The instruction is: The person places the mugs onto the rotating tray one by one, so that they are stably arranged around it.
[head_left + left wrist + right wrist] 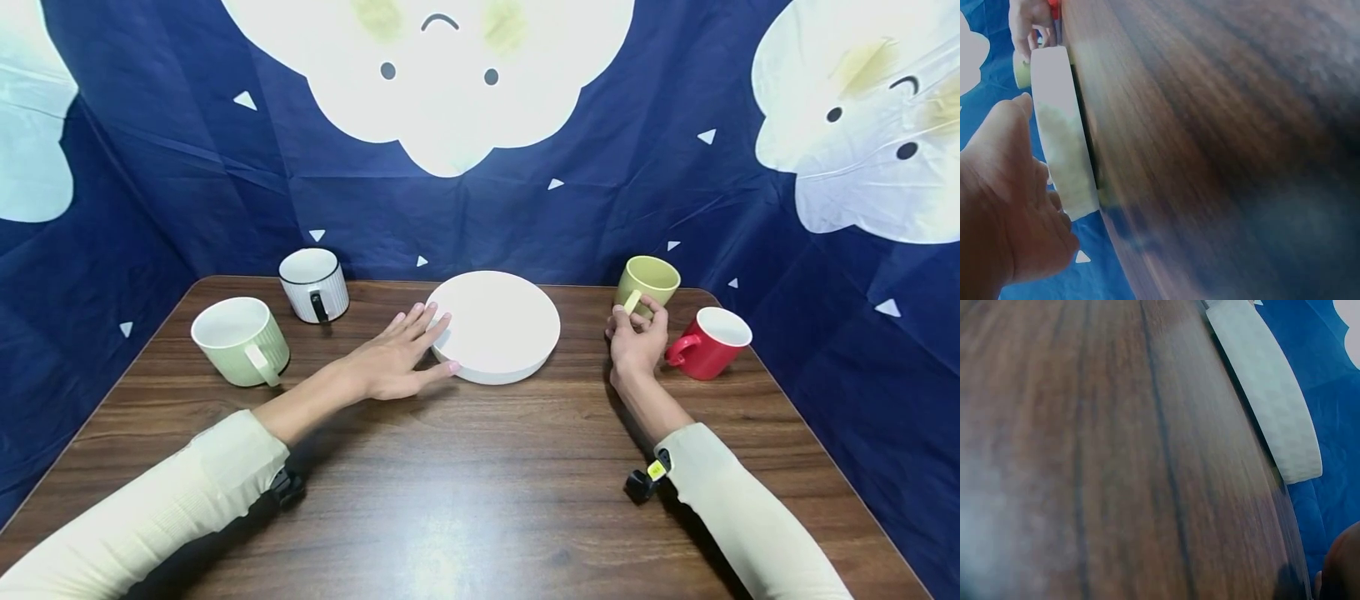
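Observation:
A thick white round disc [498,321] lies flat at the back middle of the table; its pale side wall [1063,131] shows in the left wrist view. With fingers spread and straight, my left hand [405,354] is at the disc's left edge, the fingertips over its rim. My right hand [637,337] pinches the handle of a yellow-green mug [652,279], which stands upright at the back right. Just right of that hand is a red mug [708,346] with a white inside. In the right wrist view, only a dark edge of the hand [1342,569] shows.
On the left stand a light green mug [243,346] and, behind it, a white ribbed mug [315,287] with a black handle. The brown wooden table [480,467] ends at a blue curtain [480,225] with white cloud shapes.

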### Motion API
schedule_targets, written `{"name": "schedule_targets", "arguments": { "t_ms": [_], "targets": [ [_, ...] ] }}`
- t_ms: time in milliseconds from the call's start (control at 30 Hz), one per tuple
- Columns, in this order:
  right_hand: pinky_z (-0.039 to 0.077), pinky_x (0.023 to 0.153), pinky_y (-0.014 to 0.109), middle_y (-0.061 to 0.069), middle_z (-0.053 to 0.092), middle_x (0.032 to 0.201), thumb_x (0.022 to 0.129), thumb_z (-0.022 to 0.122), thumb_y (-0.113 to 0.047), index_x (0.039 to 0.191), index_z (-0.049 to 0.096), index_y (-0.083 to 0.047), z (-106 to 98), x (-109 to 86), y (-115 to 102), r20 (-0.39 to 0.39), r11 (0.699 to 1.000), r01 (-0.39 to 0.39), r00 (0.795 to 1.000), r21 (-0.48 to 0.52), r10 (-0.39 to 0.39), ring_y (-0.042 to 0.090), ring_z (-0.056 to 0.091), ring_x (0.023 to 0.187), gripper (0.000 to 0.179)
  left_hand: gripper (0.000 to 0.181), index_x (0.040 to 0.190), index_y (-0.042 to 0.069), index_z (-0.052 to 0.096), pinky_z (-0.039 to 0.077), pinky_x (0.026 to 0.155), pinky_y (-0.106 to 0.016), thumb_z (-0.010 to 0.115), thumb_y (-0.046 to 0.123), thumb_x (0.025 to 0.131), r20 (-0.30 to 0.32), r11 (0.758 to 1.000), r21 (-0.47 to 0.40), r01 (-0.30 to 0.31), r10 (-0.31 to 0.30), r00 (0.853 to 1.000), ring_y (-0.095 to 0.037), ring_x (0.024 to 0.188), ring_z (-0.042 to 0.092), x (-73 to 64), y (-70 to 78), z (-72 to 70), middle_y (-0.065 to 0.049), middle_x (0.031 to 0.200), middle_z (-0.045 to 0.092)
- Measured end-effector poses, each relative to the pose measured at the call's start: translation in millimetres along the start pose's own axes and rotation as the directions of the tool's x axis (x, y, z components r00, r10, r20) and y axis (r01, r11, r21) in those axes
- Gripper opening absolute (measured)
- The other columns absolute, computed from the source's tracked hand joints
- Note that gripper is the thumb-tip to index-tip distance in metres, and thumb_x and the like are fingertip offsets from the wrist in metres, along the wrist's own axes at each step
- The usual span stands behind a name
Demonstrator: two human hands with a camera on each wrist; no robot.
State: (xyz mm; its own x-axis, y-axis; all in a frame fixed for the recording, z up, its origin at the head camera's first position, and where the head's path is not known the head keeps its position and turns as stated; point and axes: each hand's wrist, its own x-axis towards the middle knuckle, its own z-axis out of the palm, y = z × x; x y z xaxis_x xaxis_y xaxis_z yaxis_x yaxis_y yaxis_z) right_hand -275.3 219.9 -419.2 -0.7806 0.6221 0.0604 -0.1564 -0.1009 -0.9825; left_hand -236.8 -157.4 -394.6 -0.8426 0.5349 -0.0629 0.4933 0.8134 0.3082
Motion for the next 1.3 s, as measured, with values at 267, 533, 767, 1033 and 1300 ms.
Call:
{"name": "schedule_targets", "arguments": {
  "t_ms": [267, 533, 767, 1033, 1300],
  "targets": [
    [0.067, 0.079, 0.021, -0.007, 0.070, 0.088, 0.109, 0.069, -0.004, 0.154, 0.055, -0.010, -5, -1.8, -3, 0.010, 0.999, -0.009, 1.000, -0.044, 0.010, 0.008, 0.073, 0.079, 0.047, 0.093, 0.182, 0.015, 0.016, 0.006, 0.147, -0.059, 0.043, 0.072, 0.115, -0.004, 0.999, 0.004, -0.034, 0.034, 0.999, -0.039, 0.179, 0.003, -0.1, -4.2, -1.1, -0.017, 0.191, 0.002],
    [0.067, 0.081, 0.020, -0.001, 0.072, 0.093, 0.110, 0.066, -0.003, 0.154, 0.055, -0.008, -12, -1.2, -5, 0.048, 0.997, -0.007, 0.999, -0.075, 0.011, 0.008, 0.075, 0.080, 0.045, 0.090, 0.182, 0.019, 0.015, 0.007, 0.147, -0.057, 0.039, 0.074, 0.115, 0.022, 0.999, -0.017, -0.043, 0.043, 0.999, -0.036, 0.180, 0.002, 0.2, -7.9, -3.4, -0.013, 0.192, 0.000],
    [0.064, 0.077, 0.017, -0.006, 0.064, 0.095, 0.114, 0.061, -0.003, 0.158, 0.052, -0.011, -19, 1.6, -10, 0.085, 0.996, -0.030, 0.996, -0.089, 0.038, 0.007, 0.072, 0.081, 0.045, 0.086, 0.182, 0.017, 0.019, 0.008, 0.147, -0.060, 0.040, 0.069, 0.117, 0.003, 0.998, -0.017, -0.062, 0.062, 0.998, -0.035, 0.180, 0.003, 1.7, -9.6, -2.6, -0.015, 0.192, 0.002],
    [0.066, 0.076, 0.021, -0.012, 0.062, 0.079, 0.112, 0.069, -0.015, 0.141, 0.053, -0.017, -23, 7.3, -12, 0.125, 0.993, -0.021, 0.992, -0.113, 0.035, 0.005, 0.069, 0.074, 0.033, 0.081, 0.182, 0.017, 0.020, 0.009, 0.147, -0.058, 0.038, 0.065, 0.119, -0.004, 0.999, -0.009, -0.052, 0.052, 0.999, -0.034, 0.180, 0.004, 1.5, -8.0, -2.2, -0.015, 0.191, 0.004],
    [0.063, 0.064, 0.018, -0.011, 0.067, 0.080, 0.115, 0.066, -0.013, 0.147, 0.052, -0.011, -21, 9.1, -9, 0.102, 0.987, 0.011, 0.995, -0.157, 0.005, 0.006, 0.069, 0.069, 0.036, 0.081, 0.182, 0.015, 0.020, 0.009, 0.146, -0.060, 0.037, 0.064, 0.119, -0.011, 0.998, -0.003, -0.056, 0.056, 0.998, -0.037, 0.179, 0.006, 3.0, -9.5, -1.4, -0.017, 0.191, 0.004]
  ]
}}
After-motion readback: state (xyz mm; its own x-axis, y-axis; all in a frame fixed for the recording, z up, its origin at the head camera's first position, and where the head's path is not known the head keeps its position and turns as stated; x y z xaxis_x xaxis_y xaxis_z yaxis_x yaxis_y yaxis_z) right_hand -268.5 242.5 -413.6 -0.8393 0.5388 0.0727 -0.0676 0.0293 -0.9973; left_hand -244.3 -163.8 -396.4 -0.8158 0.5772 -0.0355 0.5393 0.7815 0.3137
